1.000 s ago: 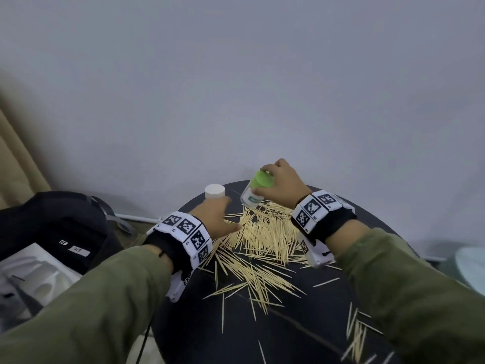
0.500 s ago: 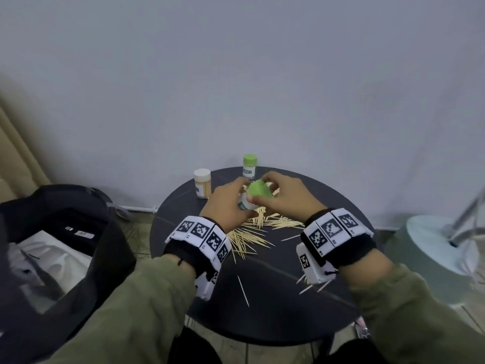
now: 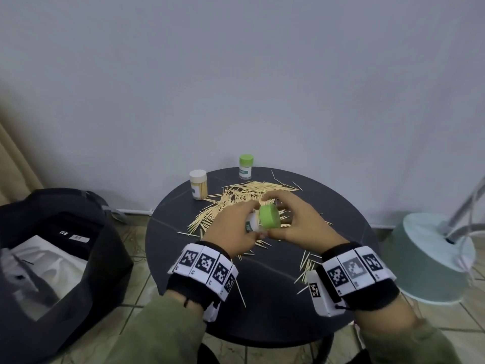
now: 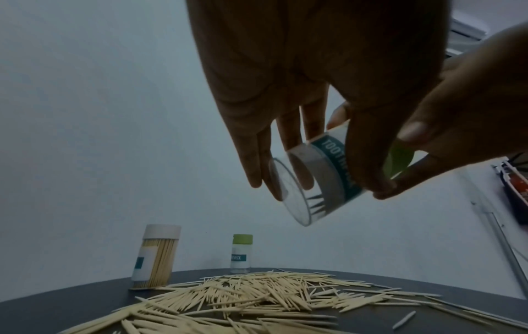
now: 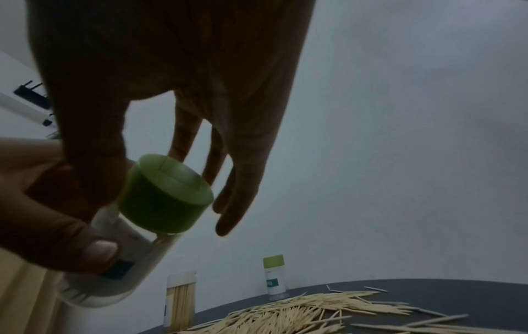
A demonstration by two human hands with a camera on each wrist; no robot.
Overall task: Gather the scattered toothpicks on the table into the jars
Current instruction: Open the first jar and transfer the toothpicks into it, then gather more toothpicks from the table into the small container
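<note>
1. We see the left hand wrapped round the clear body of a small toothpick jar, held tilted above the tabletop. Its fingers curl behind the glass and its thumb lies across the teal label, which we judge steadies the body against a twist.

2. The right hand pinches the jar's green cap between thumb and fingertips, the other fingers held loosely straight beside it. We judge this to be the uncapping step: one hand braces, the other turns or pulls.

3. The cap is on the jar and the jar looks nearly empty. Through the clear base we make out only a few dark slivers, and we cannot tell what they are.

4. The scattered toothpicks lie in a loose heap on the dark round tabletop, directly beneath and beyond the hands, with a smaller cluster near the right wrist. None has yet gone into the held jar, so most of the work remains.

5. At the far edge stand two more jars, upright and capped: a white-capped jar packed with toothpicks, and a second green-capped jar whose fill we cannot judge. Set back there, they leave the middle free for gathering.

6. A dark bag sits on the floor to the left, and a pale green lamp base to the right.
</note>
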